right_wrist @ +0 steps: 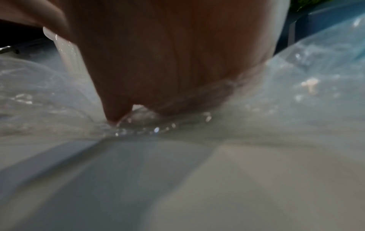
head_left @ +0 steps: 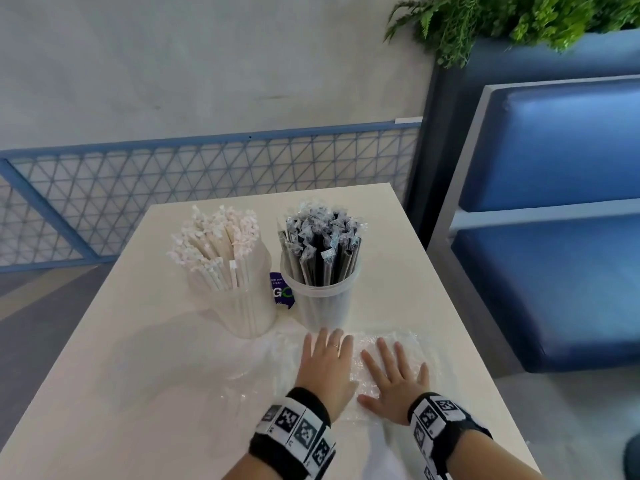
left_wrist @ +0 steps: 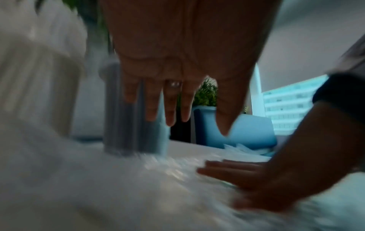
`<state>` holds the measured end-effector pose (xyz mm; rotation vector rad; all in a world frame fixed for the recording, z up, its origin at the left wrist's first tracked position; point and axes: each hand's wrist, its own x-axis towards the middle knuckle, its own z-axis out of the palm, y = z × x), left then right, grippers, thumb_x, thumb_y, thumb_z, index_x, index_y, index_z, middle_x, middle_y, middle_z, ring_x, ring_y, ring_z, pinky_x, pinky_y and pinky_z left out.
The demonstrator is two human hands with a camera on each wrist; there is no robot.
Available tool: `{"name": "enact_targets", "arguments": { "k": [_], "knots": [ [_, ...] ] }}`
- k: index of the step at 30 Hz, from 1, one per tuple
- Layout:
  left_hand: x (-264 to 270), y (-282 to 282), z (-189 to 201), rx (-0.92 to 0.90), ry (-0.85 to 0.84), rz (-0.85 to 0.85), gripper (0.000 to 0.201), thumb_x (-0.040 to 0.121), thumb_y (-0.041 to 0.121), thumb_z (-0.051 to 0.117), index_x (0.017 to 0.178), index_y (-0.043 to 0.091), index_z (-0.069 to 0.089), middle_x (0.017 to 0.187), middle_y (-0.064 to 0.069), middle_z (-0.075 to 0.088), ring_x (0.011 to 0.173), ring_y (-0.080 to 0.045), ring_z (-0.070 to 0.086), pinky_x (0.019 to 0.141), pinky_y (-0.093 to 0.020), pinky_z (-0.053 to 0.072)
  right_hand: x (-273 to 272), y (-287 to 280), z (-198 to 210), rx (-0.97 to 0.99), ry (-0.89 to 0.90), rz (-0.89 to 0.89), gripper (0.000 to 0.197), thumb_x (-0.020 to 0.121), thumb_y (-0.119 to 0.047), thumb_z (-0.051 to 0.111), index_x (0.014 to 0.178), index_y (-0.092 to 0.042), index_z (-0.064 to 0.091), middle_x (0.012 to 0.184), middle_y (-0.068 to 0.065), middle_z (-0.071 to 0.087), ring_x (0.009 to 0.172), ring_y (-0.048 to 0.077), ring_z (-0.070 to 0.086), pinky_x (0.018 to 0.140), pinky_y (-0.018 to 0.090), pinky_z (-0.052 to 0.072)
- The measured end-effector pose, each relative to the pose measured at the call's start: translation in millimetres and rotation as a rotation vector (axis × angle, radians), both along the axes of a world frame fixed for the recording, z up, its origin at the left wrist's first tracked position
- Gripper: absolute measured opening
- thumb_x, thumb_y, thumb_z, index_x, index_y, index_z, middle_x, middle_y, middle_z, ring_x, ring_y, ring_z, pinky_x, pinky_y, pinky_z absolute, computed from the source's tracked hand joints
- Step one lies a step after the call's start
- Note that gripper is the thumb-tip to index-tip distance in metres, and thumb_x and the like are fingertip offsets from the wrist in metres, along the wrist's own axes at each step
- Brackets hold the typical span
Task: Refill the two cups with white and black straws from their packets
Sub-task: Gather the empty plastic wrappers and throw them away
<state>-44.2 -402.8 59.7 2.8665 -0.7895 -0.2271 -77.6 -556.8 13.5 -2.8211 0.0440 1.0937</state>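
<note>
Two translucent cups stand mid-table. The left cup (head_left: 242,306) is full of white wrapped straws (head_left: 216,245); the right cup (head_left: 323,304) holds black straws (head_left: 320,251). In front of them lies crumpled clear packet plastic (head_left: 410,342), and more of it (head_left: 256,374) spreads to the left. My left hand (head_left: 327,360) is spread flat over the plastic with straight fingers. In the left wrist view its fingers (left_wrist: 170,109) stand slightly off the surface before the black-straw cup (left_wrist: 136,134). My right hand (head_left: 394,374) presses palm-down on the packet (right_wrist: 296,93), also seen as the right hand (left_wrist: 242,176).
A purple label (head_left: 281,289) lies between the cups. The table (head_left: 121,358) ends close on the right, beside a blue padded bench (head_left: 554,271). A blue mesh railing (head_left: 173,188) runs behind, and a planter with greenery (head_left: 519,22) stands at the back right.
</note>
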Motion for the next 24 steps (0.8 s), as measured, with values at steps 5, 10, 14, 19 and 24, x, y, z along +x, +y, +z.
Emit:
{"name": "enact_targets", "arguments": {
  "k": [5, 10, 14, 19, 24],
  "knots": [
    [-1.3, 16.2, -35.8, 0.387, 0.492, -0.032, 0.126, 0.063, 0.070, 0.063, 0.140, 0.027, -0.028, 0.147, -0.004, -0.039, 0.132, -0.040, -0.036, 0.104, -0.064, -0.017, 0.7, 0.3, -2.1, 0.006, 0.010, -0.025, 0.080, 0.085, -0.070, 0.024, 0.138, -0.039, -0.028, 0.131, -0.005, -0.050, 0.131, 0.021, -0.039, 0.109, 0.065, -0.008],
    [5.8, 46.7, -45.9, 0.362, 0.537, -0.107, 0.119, 0.061, 0.084, 0.048, 0.136, 0.036, -0.031, 0.131, 0.008, -0.051, 0.123, -0.023, -0.047, 0.104, -0.063, -0.020, 0.5, 1.0, 1.6, 0.011, 0.008, -0.033, 0.082, 0.085, -0.070, 0.027, 0.138, -0.040, -0.027, 0.135, -0.006, -0.048, 0.136, 0.022, -0.035, 0.110, 0.063, -0.007],
    [7.3, 52.8, -49.1, 0.337, 0.515, -0.077, 0.090, 0.076, 0.081, 0.022, 0.139, 0.037, -0.025, 0.141, 0.004, -0.046, 0.133, -0.021, -0.039, 0.109, -0.056, -0.018, -1.8, -7.3, 3.7, -0.004, 0.005, -0.041, 0.099, 0.067, -0.087, 0.020, 0.134, -0.037, -0.032, 0.139, -0.008, -0.045, 0.138, 0.015, -0.031, 0.113, 0.057, -0.004],
    [9.3, 77.4, -54.1, 0.324, 0.482, -0.085, 0.102, 0.068, 0.085, 0.030, 0.137, 0.038, -0.028, 0.134, 0.001, -0.050, 0.130, -0.018, -0.040, 0.110, -0.053, -0.016, -10.7, -21.4, 5.9, 0.007, 0.009, -0.179, 0.108, 0.066, -0.085, 0.034, 0.136, -0.036, -0.033, 0.133, -0.014, -0.047, 0.137, 0.009, -0.030, 0.110, 0.062, -0.001],
    [10.1, 92.2, -52.2, 0.313, 0.497, -0.065, 0.118, 0.047, 0.093, 0.031, 0.135, 0.044, -0.029, 0.129, 0.002, -0.054, 0.130, -0.018, -0.040, 0.110, -0.053, -0.015, -19.3, -24.7, 8.1, 0.037, -0.035, -0.272, 0.118, 0.062, -0.086, 0.041, 0.138, -0.031, -0.031, 0.140, -0.013, -0.044, 0.139, 0.017, -0.030, 0.112, 0.061, 0.000]
  ]
}}
